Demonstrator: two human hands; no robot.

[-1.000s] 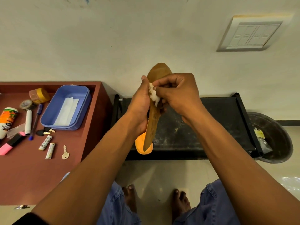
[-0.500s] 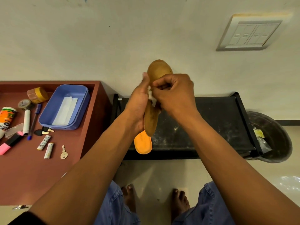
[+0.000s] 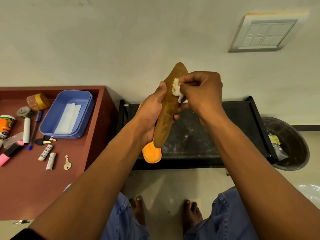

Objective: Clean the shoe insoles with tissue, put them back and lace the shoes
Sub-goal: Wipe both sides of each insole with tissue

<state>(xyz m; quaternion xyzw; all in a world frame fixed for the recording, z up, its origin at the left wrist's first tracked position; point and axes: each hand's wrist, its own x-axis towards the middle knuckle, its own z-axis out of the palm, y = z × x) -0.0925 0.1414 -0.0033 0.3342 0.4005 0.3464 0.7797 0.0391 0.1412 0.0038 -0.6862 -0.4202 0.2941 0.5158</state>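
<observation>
Left hand [image 3: 152, 115] grasps brown insole [image 3: 168, 110] upright at centre frame, orange insole [image 3: 152, 154] behind it toward 6 o'clock. Right hand [image 3: 202, 94] pinches crumpled tissue [image 3: 176, 89] against the insole's upper part, 12 o'clock end.

I'm seeing print on the orange-and-white tube [image 3: 6, 126], the two small batteries [image 3: 45, 152] and the tape roll [image 3: 23, 111] on the red table [image 3: 52, 184], but I'm not making out any of it: too small & blurry. No legible txt, nos. or signs elsewhere.
</observation>
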